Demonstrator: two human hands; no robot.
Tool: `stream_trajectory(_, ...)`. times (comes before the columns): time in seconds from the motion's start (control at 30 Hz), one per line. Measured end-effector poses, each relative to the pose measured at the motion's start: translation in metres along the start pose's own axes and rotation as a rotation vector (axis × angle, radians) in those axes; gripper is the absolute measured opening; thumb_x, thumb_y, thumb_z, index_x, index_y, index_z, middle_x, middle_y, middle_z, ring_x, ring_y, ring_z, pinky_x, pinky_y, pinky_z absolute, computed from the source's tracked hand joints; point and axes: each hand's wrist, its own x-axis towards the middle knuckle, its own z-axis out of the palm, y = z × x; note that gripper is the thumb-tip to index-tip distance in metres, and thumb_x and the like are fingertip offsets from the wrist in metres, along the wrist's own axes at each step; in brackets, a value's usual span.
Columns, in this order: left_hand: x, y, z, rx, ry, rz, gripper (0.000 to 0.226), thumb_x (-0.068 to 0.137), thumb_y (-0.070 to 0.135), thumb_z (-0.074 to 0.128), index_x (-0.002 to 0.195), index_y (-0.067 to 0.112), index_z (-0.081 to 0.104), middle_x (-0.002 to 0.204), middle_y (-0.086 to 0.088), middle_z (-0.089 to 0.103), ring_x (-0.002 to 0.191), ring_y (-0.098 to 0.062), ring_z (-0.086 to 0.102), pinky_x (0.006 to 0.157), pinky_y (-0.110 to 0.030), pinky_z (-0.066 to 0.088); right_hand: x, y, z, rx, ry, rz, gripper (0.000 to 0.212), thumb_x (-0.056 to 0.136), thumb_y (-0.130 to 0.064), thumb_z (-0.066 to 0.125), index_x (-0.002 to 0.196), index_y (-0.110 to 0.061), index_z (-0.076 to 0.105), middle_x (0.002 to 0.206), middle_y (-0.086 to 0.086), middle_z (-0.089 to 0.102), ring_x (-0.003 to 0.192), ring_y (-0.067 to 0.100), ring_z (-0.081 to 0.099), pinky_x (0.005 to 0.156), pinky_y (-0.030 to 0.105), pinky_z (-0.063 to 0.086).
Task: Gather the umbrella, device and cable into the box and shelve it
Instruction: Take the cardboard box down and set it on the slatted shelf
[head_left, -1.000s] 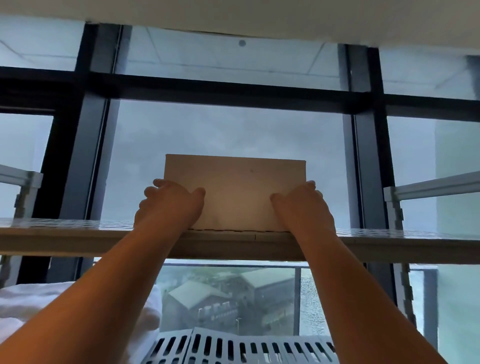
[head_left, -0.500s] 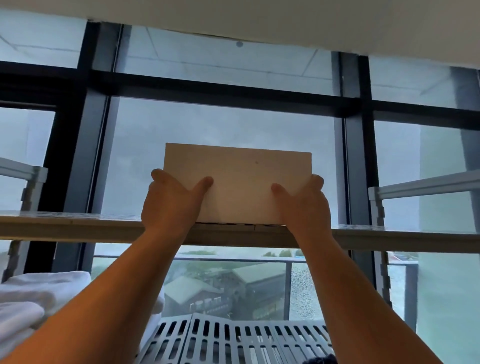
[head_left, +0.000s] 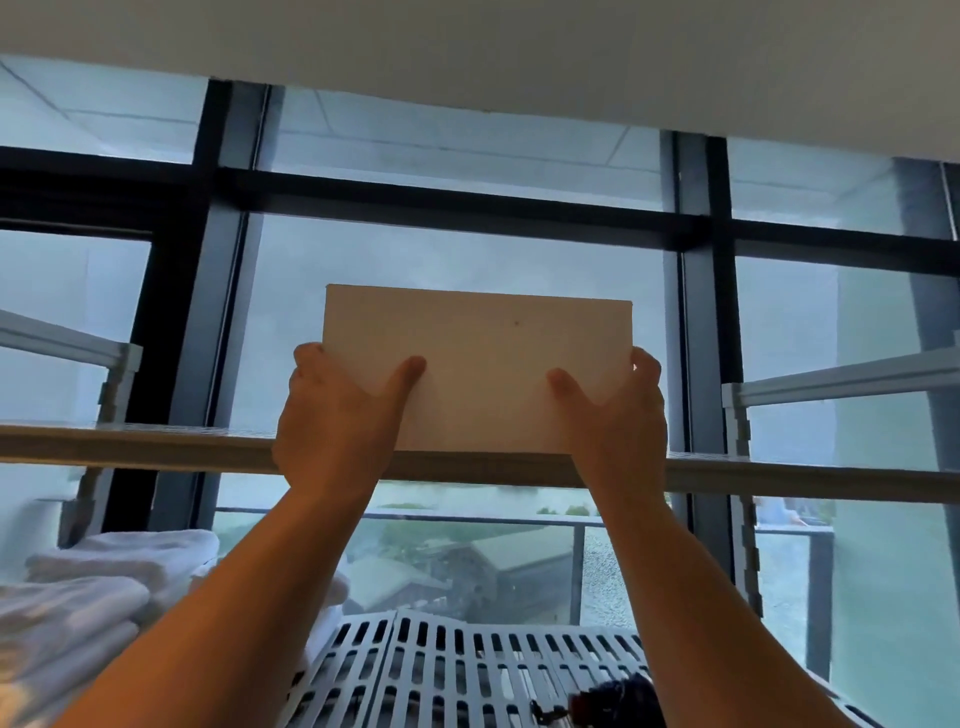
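Note:
A plain tan cardboard box (head_left: 483, 358) stands on the high shelf board (head_left: 156, 447) in front of the window, seen from below. My left hand (head_left: 337, 421) grips its lower left corner, thumb across the front face. At the lower right corner my right hand (head_left: 618, 415) holds it the same way. What lies inside the box is hidden. A dark object with a cord (head_left: 613, 701) shows at the bottom edge; I cannot tell what it is.
Folded white towels (head_left: 98, 587) are stacked on a lower level at the left. A white slatted crate (head_left: 457, 670) sits below the shelf. White rack posts (head_left: 740, 415) rise at both sides. Dark window frames stand close behind the shelf.
Both hands have slid up from the box's bottom edge to its lower corners, thumbs now on the front face. The box looks larger and nearer in view.

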Motion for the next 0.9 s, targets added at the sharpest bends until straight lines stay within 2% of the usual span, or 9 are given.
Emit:
stream_trajectory(0.1, -0.016, 0.015, -0.02, 0.007, 0.023, 0.018, 0.096, 0.07, 0.08, 0.062, 0.134, 0.012, 0.038, 0.129, -0.011, 0.057, 0.109, -0.035, 0.06, 0.082, -0.048, 0.051, -0.007, -0.012, -0.023, 0.036, -0.011, -0.017, 0.078, 0.083, -0.056, 0.072, 0.142, -0.024, 0.031, 0.133, 0.004, 0.056, 0.111, 0.028, 0.061, 0.094, 0.049, 0.056)
stream_trajectory(0.27, -0.052, 0.04, -0.052, 0.008, 0.072, 0.048, 0.096, 0.068, 0.081, 0.064, 0.131, 0.013, 0.04, 0.124, -0.009, 0.059, 0.104, -0.031, 0.061, 0.08, -0.044, 0.053, -0.024, -0.02, -0.067, 0.085, 0.003, -0.056, 0.078, 0.084, -0.055, 0.072, 0.142, -0.022, 0.032, 0.132, 0.002, 0.058, 0.102, 0.02, 0.06, 0.085, 0.033, 0.056)
stream_trajectory(0.37, -0.076, 0.056, -0.069, 0.021, 0.096, 0.065, 0.097, 0.067, 0.083, 0.065, 0.13, 0.012, 0.04, 0.121, -0.007, 0.059, 0.102, -0.029, 0.061, 0.077, -0.04, 0.05, -0.037, -0.024, -0.095, 0.125, 0.006, -0.04, 0.078, 0.083, -0.055, 0.073, 0.141, -0.021, 0.032, 0.132, 0.002, 0.058, 0.104, 0.02, 0.061, 0.087, 0.035, 0.056)
stream_trajectory(0.47, -0.095, 0.067, -0.087, 0.032, 0.102, 0.067, 0.1, 0.066, 0.084, 0.064, 0.131, 0.013, 0.039, 0.122, -0.007, 0.059, 0.101, -0.029, 0.061, 0.08, -0.045, 0.054, -0.047, -0.031, -0.118, 0.144, -0.008, -0.031, 0.077, 0.082, -0.054, 0.073, 0.139, -0.022, 0.033, 0.13, 0.002, 0.06, 0.106, 0.023, 0.064, 0.087, 0.038, 0.058)
stream_trajectory(0.6, -0.113, 0.077, -0.107, 0.035, 0.105, 0.061, 0.099, 0.066, 0.085, 0.063, 0.13, 0.014, 0.039, 0.121, -0.006, 0.059, 0.099, -0.029, 0.061, 0.081, -0.048, 0.056, -0.059, -0.043, -0.14, 0.147, -0.027, -0.033, 0.075, 0.082, -0.052, 0.073, 0.137, -0.022, 0.034, 0.126, 0.002, 0.062, 0.103, 0.023, 0.064, 0.078, 0.026, 0.052)
stream_trajectory(0.73, -0.121, 0.076, -0.123, 0.024, 0.112, 0.06, 0.098, 0.066, 0.084, 0.064, 0.129, 0.013, 0.039, 0.119, -0.007, 0.06, 0.096, -0.028, 0.061, 0.077, -0.045, 0.054, -0.074, -0.052, -0.151, 0.179, -0.025, -0.017, 0.075, 0.08, -0.05, 0.076, 0.137, -0.025, 0.033, 0.126, 0.002, 0.061, 0.105, 0.023, 0.064, 0.086, 0.041, 0.059)
stream_trajectory(0.9, -0.123, 0.064, -0.141, 0.007, 0.072, 0.051, 0.094, 0.067, 0.081, 0.066, 0.127, 0.013, 0.039, 0.119, -0.007, 0.06, 0.097, -0.03, 0.062, 0.078, -0.048, 0.056, -0.099, -0.063, -0.15, 0.172, -0.028, 0.008, 0.077, 0.08, -0.05, 0.076, 0.138, -0.027, 0.032, 0.129, 0.003, 0.059, 0.109, 0.027, 0.063, 0.087, 0.047, 0.059)
